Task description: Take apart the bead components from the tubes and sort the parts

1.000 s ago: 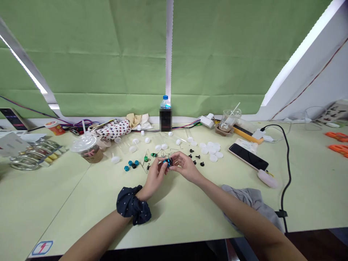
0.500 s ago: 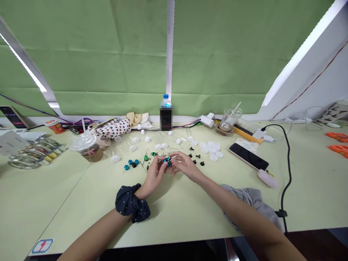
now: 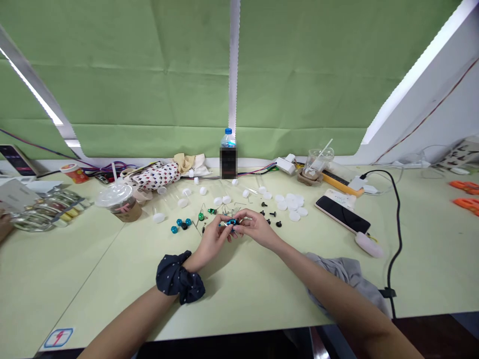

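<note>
Near the middle of the table, a small shiny blue and black part [image 3: 232,222] is pinched between the fingertips of both hands. My left hand [image 3: 212,239] closes on its left end, and my right hand [image 3: 259,229] grips the right end. Fingers cover much of the part, so its exact kind cannot be made out. Left of the hands lie several blue knob-like pieces [image 3: 179,222], along with a green piece [image 3: 201,217] and thin bent metal rods [image 3: 196,228]. Small black screw-like pieces [image 3: 279,224] are scattered to the right.
White discs [image 3: 294,216] and clear tubes with white caps [image 3: 159,218] lie around the parts. A lidded drink cup [image 3: 125,204] stands left, a water bottle [image 3: 228,139] at the back. Rightward are a phone [image 3: 342,214] and black cable [image 3: 397,239]. Another person's hand [image 3: 3,223] shows far left.
My right fingers have closed in on the blue part, which now lies more level between both hands. Another person's hand has appeared at the left edge.
</note>
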`<action>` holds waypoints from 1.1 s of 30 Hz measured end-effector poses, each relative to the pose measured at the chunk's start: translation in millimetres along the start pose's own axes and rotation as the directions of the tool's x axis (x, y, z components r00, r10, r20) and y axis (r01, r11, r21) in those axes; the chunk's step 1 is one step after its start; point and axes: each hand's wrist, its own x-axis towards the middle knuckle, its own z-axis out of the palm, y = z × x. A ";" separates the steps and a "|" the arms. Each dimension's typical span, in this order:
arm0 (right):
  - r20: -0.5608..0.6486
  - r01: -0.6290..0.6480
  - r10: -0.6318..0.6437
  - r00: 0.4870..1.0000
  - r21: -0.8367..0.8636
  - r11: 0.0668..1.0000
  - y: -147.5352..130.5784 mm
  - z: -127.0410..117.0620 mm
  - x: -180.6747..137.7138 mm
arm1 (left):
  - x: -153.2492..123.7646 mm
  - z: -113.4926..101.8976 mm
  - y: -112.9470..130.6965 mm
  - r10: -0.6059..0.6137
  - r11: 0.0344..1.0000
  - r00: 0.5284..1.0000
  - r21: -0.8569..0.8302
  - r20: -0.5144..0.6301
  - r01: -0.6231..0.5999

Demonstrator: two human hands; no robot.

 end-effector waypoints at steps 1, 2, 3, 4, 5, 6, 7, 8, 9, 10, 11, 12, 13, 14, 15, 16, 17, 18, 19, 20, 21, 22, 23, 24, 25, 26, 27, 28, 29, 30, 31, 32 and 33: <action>-0.011 0.000 0.000 1.000 0.009 1.000 0.7 0.9 0.3 | 0.3 0.3 0.6 -0.001 1.000 1.000 -0.028 0.003 0.001; -0.025 0.002 -0.001 1.000 0.019 1.000 1.9 1.8 0.7 | 0.6 0.6 1.3 -0.002 0.998 1.000 -0.056 0.002 0.003; -0.040 0.006 -0.005 0.999 0.030 1.000 3.5 2.6 1.1 | 1.0 1.1 1.9 -0.003 0.997 1.000 -0.081 -0.004 0.003; -0.052 0.012 -0.010 0.999 0.040 0.999 5.4 3.3 1.5 | 1.4 1.4 2.2 -0.005 0.995 1.000 -0.103 -0.013 0.004; -0.065 0.020 -0.017 0.998 0.049 0.999 7.3 3.9 1.7 | 1.8 1.7 2.3 -0.008 0.993 1.000 -0.120 -0.021 0.006; -0.074 0.026 -0.022 0.997 0.055 0.998 9.0 4.2 1.9 | 2.2 1.8 2.2 -0.013 0.991 1.000 -0.131 -0.027 0.010; -0.080 0.028 -0.023 0.997 0.055 0.998 10.3 4.4 2.0 | 2.6 1.7 1.8 -0.019 0.991 0.999 -0.135 -0.032 0.014; -0.082 0.029 -0.025 0.996 0.050 0.998 11.1 4.5 2.0 | 2.8 1.5 1.3 -0.023 0.991 0.999 -0.132 -0.037 0.018; -0.083 0.035 -0.032 0.996 0.039 0.999 11.2 4.5 1.9 | 2.9 1.2 0.8 -0.026 0.992 0.999 -0.125 -0.042 0.021; -0.080 0.046 -0.044 0.996 0.022 0.999 10.7 4.4 1.8 | 3.0 0.8 0.4 -0.027 0.993 0.998 -0.116 -0.050 0.021; -0.075 0.061 -0.060 0.995 0.004 0.998 9.8 4.3 1.6 | 2.9 0.4 0.1 -0.027 0.994 0.998 -0.105 -0.059 0.021; -0.070 0.072 -0.072 0.995 -0.009 0.997 8.6 4.3 1.5 | 2.8 0.1 -0.2 -0.028 0.995 0.997 -0.096 -0.070 0.021; -0.071 0.072 -0.073 0.995 -0.014 0.997 7.4 4.4 1.5 | 2.7 -0.1 -0.4 -0.028 0.996 0.996 -0.091 -0.080 0.020; -0.079 0.055 -0.055 0.995 -0.007 0.998 6.5 4.5 1.6 | 2.6 -0.3 -0.8 -0.029 0.996 0.996 -0.087 -0.088 0.021; -0.092 0.020 -0.020 0.996 0.006 1.000 6.0 4.5 1.9 | 2.4 -0.4 -1.3 -0.032 0.996 0.995 -0.085 -0.093 0.024; -0.104 -0.024 0.026 0.994 0.022 0.999 5.9 4.4 2.2 | 2.3 -0.4 -1.9 -0.036 0.996 0.995 -0.086 -0.094 0.028; -0.112 -0.063 0.067 0.991 0.035 0.997 6.2 4.1 2.6 | 2.3 -0.4 -2.7 -0.038 0.996 0.995 -0.087 -0.094 0.030; -0.113 -0.089 0.093 0.989 0.040 0.995 6.7 3.5 2.8 | 2.3 -0.4 -3.4 -0.038 0.996 0.995 -0.087 -0.093 0.030; -0.106 -0.094 0.098 0.990 0.037 0.995 7.2 2.8 3.0 | 2.5 -0.4 -4.0 -0.036 0.996 0.995 -0.083 -0.091 0.029; -0.093 -0.079 0.081 0.992 0.026 0.997 7.6 2.0 3.1 | 2.6 -0.5 -4.3 -0.033 0.997 0.995 -0.077 -0.089 0.026; -0.077 -0.048 0.049 0.996 0.010 0.999 7.8 1.1 2.9 | 2.8 -0.7 -4.3 -0.028 0.997 0.996 -0.069 -0.088 0.022; -0.066 -0.012 0.011 0.998 -0.007 1.000 7.9 0.3 2.8 | 3.0 -0.8 -4.0 -0.024 0.998 0.996 -0.059 -0.089 0.019; -0.061 0.014 -0.015 0.998 -0.024 1.000 7.9 -0.3 2.6 | 3.2 -0.9 -3.5 -0.022 0.998 0.996 -0.052 -0.089 0.017; -0.064 0.021 -0.023 0.998 -0.038 0.999 8.2 -0.8 2.4 | 3.3 -1.0 -2.8 -0.021 0.999 0.996 -0.048 -0.090 0.016; -0.070 0.009 -0.012 0.997 -0.044 0.999 8.6 -1.2 2.3 | 3.3 -1.1 -2.2 -0.020 0.999 0.996 -0.046 -0.092 0.016; -0.076 -0.017 0.013 0.997 -0.042 0.999 9.2 -1.3 2.4 | 3.2 -1.1 -1.8 -0.021 0.999 0.995 -0.045 -0.092 0.017; -0.083 -0.043 0.040 0.996 -0.036 0.998 9.9 -1.3 2.5 | 3.1 -1.2 -1.8 -0.023 0.999 0.996 -0.044 -0.088 0.019; -0.085 -0.057 0.054 0.995 -0.034 0.998 10.4 -1.2 2.6 | 2.9 -1.3 -2.1 -0.026 0.999 0.996 -0.043 -0.084 0.022; -0.083 -0.049 0.045 0.995 -0.036 0.998 10.6 -0.9 2.7 | 2.8 -1.4 -2.8 -0.027 0.999 0.996 -0.040 -0.081 0.023; -0.079 -0.022 0.019 0.997 -0.044 0.999 10.3 -0.4 2.8 | 2.8 -1.6 -3.6 -0.027 0.999 0.996 -0.037 -0.080 0.024; -0.078 0.010 -0.015 0.997 -0.052 0.999 9.7 0.1 2.8 | 2.7 -1.7 -4.6 -0.026 0.999 0.996 -0.034 -0.082 0.023; -0.084 0.035 -0.040 0.996 -0.057 0.998 8.8 0.8 2.8 | 2.8 -1.9 -5.5 -0.024 0.999 0.996 -0.033 -0.086 0.021; -0.093 0.040 -0.045 0.995 -0.056 0.998 7.8 1.3 2.8 | 2.9 -2.0 -6.2 -0.023 0.999 0.996 -0.034 -0.090 0.020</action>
